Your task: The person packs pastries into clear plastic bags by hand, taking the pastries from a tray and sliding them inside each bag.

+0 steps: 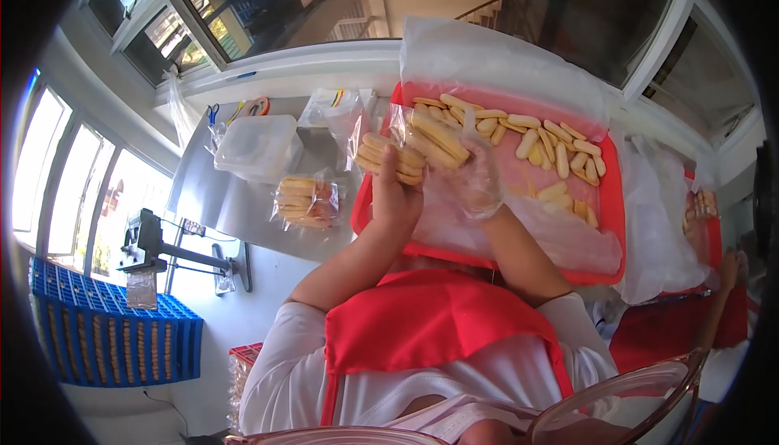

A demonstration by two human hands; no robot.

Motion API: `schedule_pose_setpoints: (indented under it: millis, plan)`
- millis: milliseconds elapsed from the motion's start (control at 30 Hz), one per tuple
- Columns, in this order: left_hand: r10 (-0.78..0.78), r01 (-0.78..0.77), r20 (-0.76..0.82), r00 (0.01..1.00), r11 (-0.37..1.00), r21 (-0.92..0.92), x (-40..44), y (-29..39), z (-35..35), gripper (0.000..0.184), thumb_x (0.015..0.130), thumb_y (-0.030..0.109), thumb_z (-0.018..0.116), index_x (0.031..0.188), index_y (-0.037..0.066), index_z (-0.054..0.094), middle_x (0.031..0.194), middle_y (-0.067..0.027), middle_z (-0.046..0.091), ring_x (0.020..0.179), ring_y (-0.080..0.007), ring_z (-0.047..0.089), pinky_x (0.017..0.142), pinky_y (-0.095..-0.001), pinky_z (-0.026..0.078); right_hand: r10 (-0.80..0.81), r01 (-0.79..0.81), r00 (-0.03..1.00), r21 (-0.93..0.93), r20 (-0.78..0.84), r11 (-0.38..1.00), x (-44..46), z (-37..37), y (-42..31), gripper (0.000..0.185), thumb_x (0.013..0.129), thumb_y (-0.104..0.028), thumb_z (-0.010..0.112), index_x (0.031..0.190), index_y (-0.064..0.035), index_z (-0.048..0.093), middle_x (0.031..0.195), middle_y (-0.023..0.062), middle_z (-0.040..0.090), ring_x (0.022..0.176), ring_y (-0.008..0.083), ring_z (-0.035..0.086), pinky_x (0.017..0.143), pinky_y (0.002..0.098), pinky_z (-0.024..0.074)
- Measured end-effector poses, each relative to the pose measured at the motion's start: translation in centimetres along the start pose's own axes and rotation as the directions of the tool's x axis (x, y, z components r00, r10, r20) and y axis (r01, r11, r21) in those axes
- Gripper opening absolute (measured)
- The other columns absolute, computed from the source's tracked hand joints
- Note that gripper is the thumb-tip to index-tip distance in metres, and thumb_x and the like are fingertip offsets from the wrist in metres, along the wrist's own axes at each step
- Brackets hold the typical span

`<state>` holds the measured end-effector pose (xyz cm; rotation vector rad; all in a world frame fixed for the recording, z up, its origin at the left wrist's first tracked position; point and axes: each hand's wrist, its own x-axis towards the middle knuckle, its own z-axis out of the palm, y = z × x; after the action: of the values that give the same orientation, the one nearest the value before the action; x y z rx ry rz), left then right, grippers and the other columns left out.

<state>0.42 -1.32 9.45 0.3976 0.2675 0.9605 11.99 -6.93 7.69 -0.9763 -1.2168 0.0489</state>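
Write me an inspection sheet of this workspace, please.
Surface: metal table, with red tray lined in pale sheeting.
Things: loose finger biscuits in the tray; bagged biscuits on the table.
Clutter: plastic tub, blue-handled scissors, tape roll.
Hands: left hand holds bagged biscuits; right hand, seemingly in clear plastic, holds more.
Cables: thin dark cord, lower left.
Surroundings: windows, blue crates, another person's arm.

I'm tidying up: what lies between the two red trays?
Crumpled translucent sheeting lies between the big tray and right-hand tray, seen in the head view.
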Motion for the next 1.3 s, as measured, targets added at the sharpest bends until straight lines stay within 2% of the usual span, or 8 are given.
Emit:
schedule_pose_setpoints:
  millis: [267, 467, 567, 667, 733, 900, 1067, 1300]
  plan:
    - [-0.036, 0.035, -0.015, 0.999, 0.998, -0.043, -0.1, -0.7, 0.2, 0.041, 0.086, 0.034, 0.048, 0.12, 0.011, 0.04, 0.117, -0.0037, 0.048, 0.104, -0.0186, 0.049, 0.084, -0.0341, 0.043, -0.383, 0.44, 0.898, -0.377, 0.219, 0.815, 3.4, -0.9, -2.5, 0.043, 0.068, -0.005, 0.07, 0.104, -0.0064, 0.047, 0.104, 0.0119, 0.052, 0.091, 0.0223, 0.052, 0.078, 0.0325, 0.0424]
    - [-0.128, 0.138, 0.168, 0.977, 0.989, -0.046, -0.6, 0.0, -0.7, 0.065, 0.082, 0.056, 0.038, 0.129, 0.012, 0.03, 0.129, -0.0051, 0.038, 0.118, -0.0242, 0.037, 0.096, -0.0374, 0.032, 0.179, -0.214, 0.967, 0.199, 0.18, 0.956, 2.3, 0.0, 1.0, 0.042, 0.073, -0.001, 0.065, 0.11, -0.0035, 0.045, 0.105, 0.0083, 0.05, 0.094, 0.0184, 0.05, 0.083, 0.0312, 0.0417]
    - [-0.19, 0.244, 0.358, 0.914, 0.963, -0.111, -0.9, 2.5, -0.8, 0.086, 0.072, 0.071, 0.034, 0.133, 0.011, 0.024, 0.134, -0.0084, 0.032, 0.122, -0.0278, 0.031, 0.098, -0.0393, 0.029, 0.034, -0.044, 0.996, 0.124, 0.079, 0.991, 2.6, -1.6, -1.1, 0.041, 0.074, 0.0, 0.064, 0.11, -0.003, 0.045, 0.106, 0.0066, 0.049, 0.095, 0.0157, 0.049, 0.082, 0.0305, 0.0419]
    - [-0.22, 0.275, 0.365, 0.905, 0.956, -0.105, 1.7, 6.3, -3.4, 0.106, 0.062, 0.079, 0.037, 0.132, 0.001, 0.022, 0.133, -0.0161, 0.032, 0.122, -0.03, 0.033, 0.094, -0.0399, 0.036, 0.331, -0.471, 0.87, 0.417, 0.364, 0.777, 3.2, -4.2, -5.6, 0.041, 0.073, -0.003, 0.065, 0.11, -0.0028, 0.046, 0.106, 0.0065, 0.049, 0.094, 0.0151, 0.05, 0.081, 0.0298, 0.0425]
    - [-0.383, 0.251, 0.587, 0.713, 0.922, 0.296, 3.0, 9.1, -3.2, 0.098, 0.066, 0.072, 0.044, 0.13, -0.001, 0.026, 0.131, -0.0178, 0.034, 0.121, -0.0282, 0.035, 0.091, -0.0359, 0.038, 0.245, -0.404, 0.858, 0.299, 0.451, 0.864, 3.0, -5.0, -6.0, 0.042, 0.073, -0.005, 0.065, 0.11, -0.0036, 0.046, 0.107, 0.0058, 0.049, 0.095, 0.0145, 0.049, 0.082, 0.0294, 0.0424]
    - [-0.696, -0.222, 0.138, 0.705, -0.031, 0.975, 1.2, 8.6, 1.3, 0.062, 0.07, 0.015, 0.068, 0.122, -0.002, 0.04, 0.117, -0.0141, 0.049, 0.106, -0.0189, 0.048, 0.084, -0.0281, 0.04, 0.246, -0.21, 0.702, -0.136, 0.668, 0.968, 3.2, -5.0, -6.0, 0.045, 0.073, -0.006, 0.066, 0.113, -0.0065, 0.047, 0.106, 0.005, 0.051, 0.097, 0.0143, 0.049, 0.083, 0.0283, 0.0408]
    - [-0.632, -0.033, 0.23, 0.74, 0.307, 0.951, -0.1, 5.4, -1.8, 0.06, 0.067, 0.012, 0.071, 0.118, -0.003, 0.043, 0.102, -0.0091, 0.055, 0.096, -0.0136, 0.051, 0.084, -0.0268, 0.04, 0.379, -0.543, 0.687, 0.092, 0.619, 0.835, 1.8, -4.7, -5.6, 0.046, 0.072, -0.005, 0.067, 0.114, -0.0087, 0.047, 0.098, 0.0072, 0.054, 0.091, 0.0136, 0.051, 0.077, 0.0277, 0.043]
    - [-0.687, 0.131, 0.121, 0.716, 0.303, 0.944, -1.6, 5.6, -1.6, 0.043, 0.087, 0.03, 0.047, 0.115, -0.002, 0.045, 0.102, -0.0062, 0.054, 0.092, -0.0125, 0.051, 0.08, -0.0265, 0.042, 0.24, -0.208, 0.637, -0.136, 0.733, 0.969, 1.2, -5.5, -4.2, 0.045, 0.073, -0.001, 0.061, 0.116, -0.0098, 0.049, 0.112, 0.0066, 0.052, 0.099, 0.018, 0.051, 0.085, 0.0282, 0.0411]
